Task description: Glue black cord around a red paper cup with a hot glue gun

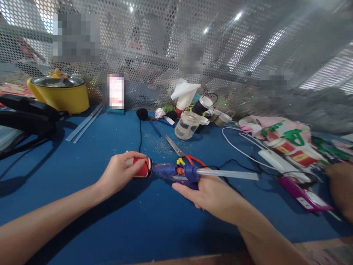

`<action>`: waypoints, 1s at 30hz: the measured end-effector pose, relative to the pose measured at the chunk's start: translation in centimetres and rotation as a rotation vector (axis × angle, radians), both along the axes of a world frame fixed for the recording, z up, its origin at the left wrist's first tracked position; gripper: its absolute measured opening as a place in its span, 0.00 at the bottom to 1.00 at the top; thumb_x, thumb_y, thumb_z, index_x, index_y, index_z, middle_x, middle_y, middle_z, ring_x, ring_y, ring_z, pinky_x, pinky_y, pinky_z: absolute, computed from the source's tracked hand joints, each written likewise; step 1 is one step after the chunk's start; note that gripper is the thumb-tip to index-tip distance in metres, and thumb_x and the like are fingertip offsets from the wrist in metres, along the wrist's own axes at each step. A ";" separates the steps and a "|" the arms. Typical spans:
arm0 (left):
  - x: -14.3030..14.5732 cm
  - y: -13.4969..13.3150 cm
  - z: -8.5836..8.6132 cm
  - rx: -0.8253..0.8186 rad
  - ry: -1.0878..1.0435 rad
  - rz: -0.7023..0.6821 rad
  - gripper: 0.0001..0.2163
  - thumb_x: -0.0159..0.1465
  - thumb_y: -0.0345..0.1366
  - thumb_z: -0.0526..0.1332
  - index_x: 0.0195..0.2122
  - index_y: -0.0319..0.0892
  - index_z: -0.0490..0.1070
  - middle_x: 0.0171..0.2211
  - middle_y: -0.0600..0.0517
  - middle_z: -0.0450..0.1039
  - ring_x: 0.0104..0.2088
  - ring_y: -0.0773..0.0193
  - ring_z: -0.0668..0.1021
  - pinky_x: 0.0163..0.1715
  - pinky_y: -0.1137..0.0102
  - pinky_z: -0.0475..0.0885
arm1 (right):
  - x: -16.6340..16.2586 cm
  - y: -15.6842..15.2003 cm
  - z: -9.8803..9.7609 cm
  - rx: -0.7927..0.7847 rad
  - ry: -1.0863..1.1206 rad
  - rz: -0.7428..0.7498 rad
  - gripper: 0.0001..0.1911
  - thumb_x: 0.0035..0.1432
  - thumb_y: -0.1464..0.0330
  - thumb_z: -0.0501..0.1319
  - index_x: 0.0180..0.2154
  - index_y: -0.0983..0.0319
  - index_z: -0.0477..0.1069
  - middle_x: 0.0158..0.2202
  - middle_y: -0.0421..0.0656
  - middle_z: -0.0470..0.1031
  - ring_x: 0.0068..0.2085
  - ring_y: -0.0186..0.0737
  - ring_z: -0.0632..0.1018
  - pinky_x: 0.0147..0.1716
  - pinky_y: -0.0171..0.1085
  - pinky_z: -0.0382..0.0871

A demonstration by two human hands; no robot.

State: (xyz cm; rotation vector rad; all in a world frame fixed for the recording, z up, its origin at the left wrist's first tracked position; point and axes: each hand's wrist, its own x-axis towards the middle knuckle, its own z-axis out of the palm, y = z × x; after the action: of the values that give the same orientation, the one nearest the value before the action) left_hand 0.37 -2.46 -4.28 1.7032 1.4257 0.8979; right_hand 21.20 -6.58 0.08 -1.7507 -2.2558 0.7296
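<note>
My left hand (121,171) is closed around a small red paper cup (142,168) lying on its side, a dark cord around its rim end. In my right hand (211,193) is a blue hot glue gun (171,172), its nozzle at the cup's dark-rimmed end; whether they touch I cannot tell. A long clear glue stick (228,173) sticks out of the gun's back toward the right. Red-handled scissors (176,147) lie open just beyond the gun. A clear plastic cup (187,126) stands behind them.
Glue sticks (84,123), a yellow pot (62,95) and a lit phone (116,92) are at the back left. A black yarn ball (142,113) trails its strand forward. At right lie a white power strip (281,163), a purple box (305,195) and another person's hand (340,187).
</note>
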 end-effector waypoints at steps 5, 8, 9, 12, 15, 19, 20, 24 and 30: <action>0.0 0.0 -0.1 0.005 -0.002 0.005 0.13 0.54 0.40 0.56 0.34 0.39 0.74 0.28 0.49 0.77 0.25 0.63 0.76 0.25 0.72 0.70 | -0.1 0.0 0.0 0.010 0.004 0.015 0.19 0.53 0.60 0.52 0.15 0.60 0.65 0.09 0.36 0.62 0.16 0.34 0.67 0.18 0.31 0.58; 0.0 0.0 -0.2 -0.001 -0.006 0.005 0.13 0.54 0.40 0.56 0.34 0.39 0.74 0.27 0.49 0.77 0.25 0.62 0.76 0.24 0.72 0.70 | -0.2 0.1 0.2 -0.012 0.005 0.011 0.20 0.54 0.60 0.52 0.14 0.60 0.64 0.09 0.37 0.61 0.17 0.34 0.68 0.19 0.31 0.59; 0.0 0.0 -0.2 0.007 0.000 0.004 0.13 0.54 0.40 0.56 0.34 0.39 0.74 0.27 0.49 0.77 0.25 0.62 0.76 0.25 0.72 0.69 | -0.2 0.2 0.3 -0.026 0.005 0.003 0.20 0.54 0.60 0.52 0.14 0.60 0.64 0.09 0.37 0.61 0.17 0.34 0.68 0.19 0.31 0.60; -0.1 0.0 -0.3 0.062 0.040 -0.013 0.13 0.55 0.40 0.55 0.34 0.39 0.74 0.27 0.50 0.77 0.26 0.62 0.76 0.26 0.72 0.69 | -0.2 0.4 0.4 -0.056 0.030 -0.032 0.21 0.54 0.59 0.51 0.13 0.61 0.62 0.09 0.36 0.61 0.16 0.33 0.68 0.18 0.31 0.60; -0.2 -0.1 -0.4 0.108 0.082 -0.042 0.12 0.55 0.39 0.54 0.35 0.40 0.74 0.27 0.51 0.77 0.26 0.63 0.75 0.27 0.72 0.69 | -0.2 0.8 0.5 -0.048 0.099 -0.040 0.21 0.53 0.60 0.52 0.13 0.61 0.59 0.09 0.36 0.61 0.15 0.31 0.67 0.18 0.30 0.61; -0.3 -0.3 -0.5 0.138 0.097 -0.058 0.12 0.56 0.38 0.54 0.35 0.41 0.73 0.27 0.51 0.76 0.26 0.64 0.75 0.26 0.73 0.68 | -0.3 1.3 0.5 -0.042 0.181 -0.049 0.21 0.53 0.61 0.52 0.13 0.61 0.58 0.09 0.35 0.60 0.14 0.30 0.66 0.17 0.29 0.62; -0.2 -0.4 -0.5 0.144 0.093 -0.064 0.11 0.56 0.38 0.54 0.35 0.41 0.73 0.27 0.51 0.76 0.26 0.64 0.75 0.27 0.73 0.68 | -0.3 1.4 0.5 -0.043 0.197 -0.052 0.21 0.53 0.61 0.52 0.12 0.61 0.58 0.09 0.36 0.61 0.14 0.30 0.67 0.16 0.29 0.62; -0.2 -0.7 -0.4 0.190 0.049 -0.108 0.10 0.57 0.37 0.54 0.35 0.41 0.72 0.22 0.54 0.74 0.21 0.68 0.73 0.23 0.75 0.67 | -0.3 1.7 0.2 -0.047 0.260 -0.045 0.21 0.54 0.60 0.52 0.13 0.61 0.58 0.11 0.37 0.63 0.14 0.31 0.67 0.17 0.30 0.64; -0.3 -0.7 -0.7 0.386 0.044 -0.116 0.08 0.57 0.34 0.55 0.34 0.40 0.72 0.12 0.60 0.63 0.13 0.74 0.62 0.15 0.79 0.59 | -0.1 1.8 -0.1 -0.051 0.315 -0.045 0.20 0.53 0.59 0.53 0.15 0.61 0.59 0.11 0.36 0.63 0.14 0.30 0.67 0.16 0.30 0.64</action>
State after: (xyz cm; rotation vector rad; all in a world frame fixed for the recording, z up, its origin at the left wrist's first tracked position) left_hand 0.04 -3.17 -4.94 2.0767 1.2213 1.1309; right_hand 21.14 -4.81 -0.05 -1.5726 -1.9991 0.9838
